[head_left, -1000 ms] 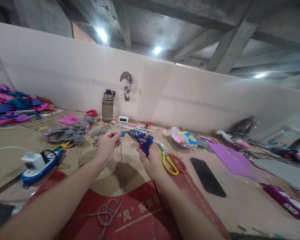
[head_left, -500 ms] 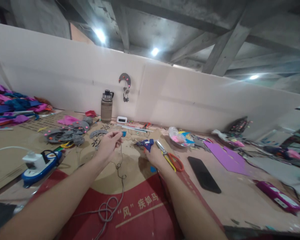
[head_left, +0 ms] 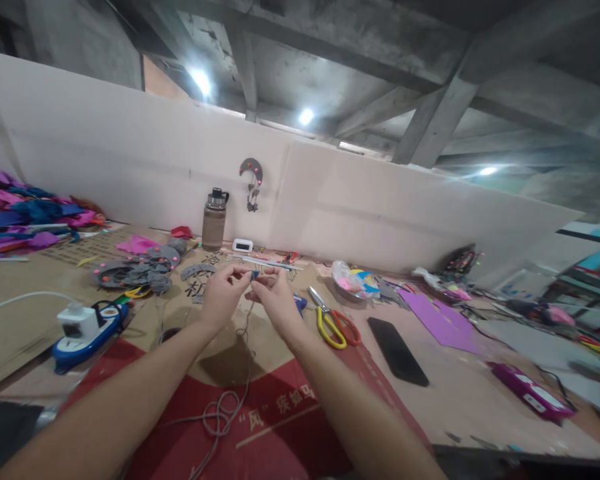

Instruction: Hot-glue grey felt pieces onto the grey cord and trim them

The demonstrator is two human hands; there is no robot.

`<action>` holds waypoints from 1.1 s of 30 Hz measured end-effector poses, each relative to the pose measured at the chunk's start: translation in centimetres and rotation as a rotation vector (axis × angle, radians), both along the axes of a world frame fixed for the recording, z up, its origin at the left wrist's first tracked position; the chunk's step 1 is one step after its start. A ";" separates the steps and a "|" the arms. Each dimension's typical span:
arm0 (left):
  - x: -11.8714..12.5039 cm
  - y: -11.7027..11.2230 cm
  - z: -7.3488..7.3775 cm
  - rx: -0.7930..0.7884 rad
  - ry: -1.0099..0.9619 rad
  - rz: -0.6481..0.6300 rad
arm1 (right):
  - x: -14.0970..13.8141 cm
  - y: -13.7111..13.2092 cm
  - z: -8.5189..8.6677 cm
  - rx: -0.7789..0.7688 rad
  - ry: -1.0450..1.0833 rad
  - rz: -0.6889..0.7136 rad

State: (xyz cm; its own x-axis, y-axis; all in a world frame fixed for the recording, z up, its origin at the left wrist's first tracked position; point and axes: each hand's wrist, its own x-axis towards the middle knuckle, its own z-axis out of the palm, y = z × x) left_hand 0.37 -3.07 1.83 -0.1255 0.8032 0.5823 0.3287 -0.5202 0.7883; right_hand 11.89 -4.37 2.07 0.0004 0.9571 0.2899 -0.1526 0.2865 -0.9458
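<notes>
My left hand (head_left: 223, 295) and my right hand (head_left: 275, 295) meet above the table, fingertips pinched together on a small blue piece (head_left: 255, 274) held between them. A grey cord (head_left: 223, 407) hangs from that spot and coils on the red mat (head_left: 275, 427) below. The blue glue gun (head_left: 299, 304) lies on the table just behind my right hand, mostly hidden by it. Yellow and red scissors (head_left: 334, 324) lie to the right of my right hand.
A black phone (head_left: 397, 341), purple sheet (head_left: 437, 319) and pink case (head_left: 533, 395) lie to the right. A power strip with plug (head_left: 86, 328), grey felt pieces (head_left: 137, 272) and a water bottle (head_left: 214, 220) are left and behind. Coloured fabric (head_left: 25, 217) is piled far left. A white wall backs the table.
My right hand put the glue gun down on the table, then came left to join my left hand on the small blue piece. The camera view shifted slightly.
</notes>
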 end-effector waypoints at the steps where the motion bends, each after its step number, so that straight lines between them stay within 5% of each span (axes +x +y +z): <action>1: 0.0 0.1 -0.1 -0.026 -0.042 -0.030 | -0.2 0.1 0.0 0.005 -0.043 -0.050; 5: 0.2 0.6 -0.6 -0.085 -0.204 -0.141 | -0.1 0.4 -0.3 0.155 -0.280 -0.278; 9: 0.3 0.7 -0.8 -0.127 -0.277 -0.170 | 0.7 0.4 -0.7 0.287 -0.425 -0.350; 33: 1.1 0.1 -0.7 -0.242 -0.333 -0.383 | 2.3 0.2 -0.7 0.282 -0.587 -0.437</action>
State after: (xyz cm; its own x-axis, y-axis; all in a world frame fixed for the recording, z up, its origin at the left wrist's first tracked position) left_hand 1.49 -2.92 1.11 0.0564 0.9333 0.3546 -0.1349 -0.3447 0.9290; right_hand 14.17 -4.12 1.38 0.1320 0.7957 0.5912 0.5318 0.4464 -0.7196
